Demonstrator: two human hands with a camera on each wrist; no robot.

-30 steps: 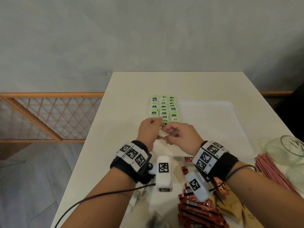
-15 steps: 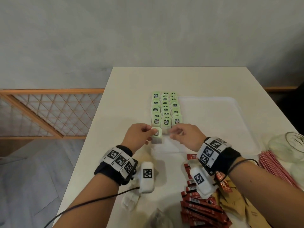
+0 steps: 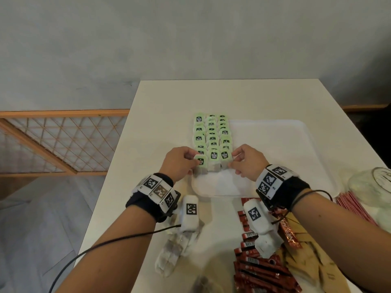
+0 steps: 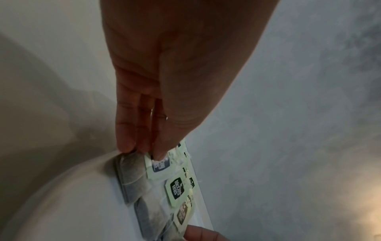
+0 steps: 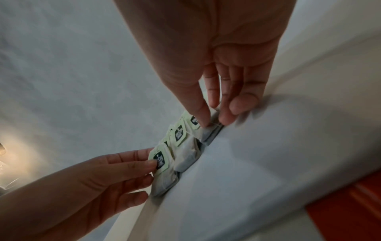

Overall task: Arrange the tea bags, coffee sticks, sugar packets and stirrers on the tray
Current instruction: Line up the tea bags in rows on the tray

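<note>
From the head view, a white tray (image 3: 275,144) lay on the pale tabletop (image 3: 169,98), and three columns of green-tagged tea bags (image 3: 212,136) ran near to far along the tray's left side. The left hand (image 3: 179,163) held the nearest bag of the left column (image 3: 200,163), its grip a narrow pinch of thumb and fingers on the tag. The right hand (image 3: 247,161) sat at the right end of the near row, fingertips closed on the edge of the nearest bag of the right column (image 3: 224,158). Near of the tray, red coffee sticks (image 3: 260,269) lay heaped beside brown packets (image 3: 313,263), loose tea bags (image 3: 175,252) lay near left, thin red stirrers (image 3: 353,206) lay to the right, and a glass jar (image 3: 372,185) stood at the right edge.

From the left wrist view, the left hand (image 4: 171,81) reached down to the tray's rim (image 4: 68,182), its fingertips (image 4: 125,145) gripping the grey pouch and the thumb pressing the green tag of the same tea bag (image 4: 134,172). Two more tagged bags lay beyond it.

From the right wrist view, the right hand (image 5: 216,57) pinched the edge of its tea bag (image 5: 208,132) between thumb and forefinger in a narrow grip, the little finger resting on the tray (image 5: 288,130). The left hand (image 5: 92,182) held the third bag along by its tag.
</note>
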